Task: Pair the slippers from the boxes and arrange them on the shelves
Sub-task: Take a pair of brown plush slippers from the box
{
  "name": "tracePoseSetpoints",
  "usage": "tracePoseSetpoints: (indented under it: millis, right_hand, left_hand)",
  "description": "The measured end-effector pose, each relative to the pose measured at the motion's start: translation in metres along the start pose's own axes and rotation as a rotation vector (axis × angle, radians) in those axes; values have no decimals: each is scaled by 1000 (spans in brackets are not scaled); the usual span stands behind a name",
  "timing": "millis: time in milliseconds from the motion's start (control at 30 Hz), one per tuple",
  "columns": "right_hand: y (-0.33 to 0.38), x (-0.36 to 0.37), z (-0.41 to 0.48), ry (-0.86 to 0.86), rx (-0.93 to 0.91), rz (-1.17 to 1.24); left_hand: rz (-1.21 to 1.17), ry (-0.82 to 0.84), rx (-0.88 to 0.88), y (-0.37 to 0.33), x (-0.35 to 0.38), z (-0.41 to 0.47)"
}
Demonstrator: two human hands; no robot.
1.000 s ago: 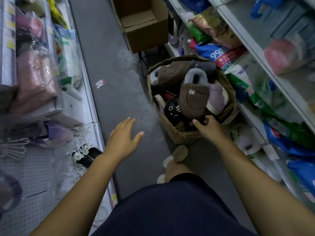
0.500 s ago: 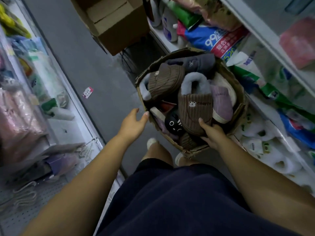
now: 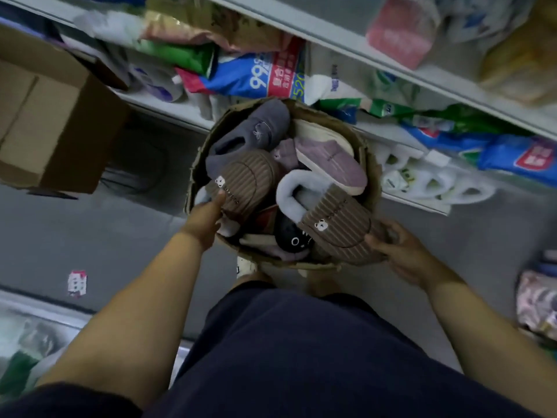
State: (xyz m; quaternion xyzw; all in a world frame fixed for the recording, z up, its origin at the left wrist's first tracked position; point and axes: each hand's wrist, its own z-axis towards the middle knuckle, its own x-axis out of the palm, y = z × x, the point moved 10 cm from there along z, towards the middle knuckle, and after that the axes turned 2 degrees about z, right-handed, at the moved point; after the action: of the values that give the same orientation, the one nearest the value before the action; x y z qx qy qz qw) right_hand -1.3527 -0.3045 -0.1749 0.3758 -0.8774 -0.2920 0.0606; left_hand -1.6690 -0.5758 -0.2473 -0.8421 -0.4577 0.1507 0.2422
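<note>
A worn brown cardboard box (image 3: 370,164) sits on the grey floor (image 3: 135,236) at the person's feet, heaped with slippers. The left hand (image 3: 205,217) reaches over the box's left rim, its thumb laid on a brown ribbed slipper with a small bear patch (image 3: 245,182); its other fingers are hidden underneath. The right hand (image 3: 405,256) has fingers and thumb curled round the toe of the matching brown ribbed slipper with pale fleece lining (image 3: 336,226), at the near right rim. Behind these lie a grey felt slipper (image 3: 256,128) and a mauve slipper (image 3: 331,159). A white metal shelf (image 3: 346,43) of packets runs along the far side.
</note>
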Motion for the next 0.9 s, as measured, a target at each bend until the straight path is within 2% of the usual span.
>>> tracePoseSetpoints:
  millis: [167,300,433,567,633,733,800,900]
  right_hand:
    - [4,4,-26,4,-74,-174]
    - [21,31,-4,9,-134,-265]
    - [38,67,28,-13,-192,-297]
    - [33,78,56,5,-143,-329]
    - [16,69,66,-19,-60,-330]
    - [-6,58,73,-65,9,-386]
    - [-3,55,72,-101,-33,-436]
    - [23,54,70,-147,-120,-430]
  left_hand:
    - [-43,153,42,-3,26,20]
    - [-100,55,56,-17,28,1]
    - [-95,122,131,-34,47,-21]
    - [-16,260,93,-46,75,-31]
    - [51,257,91,-49,80,-30]
    - [86,144,89,-40,74,-30]
    - [83,20,87,-24,63,-35]
    - [390,-231,91,5,34,-46]
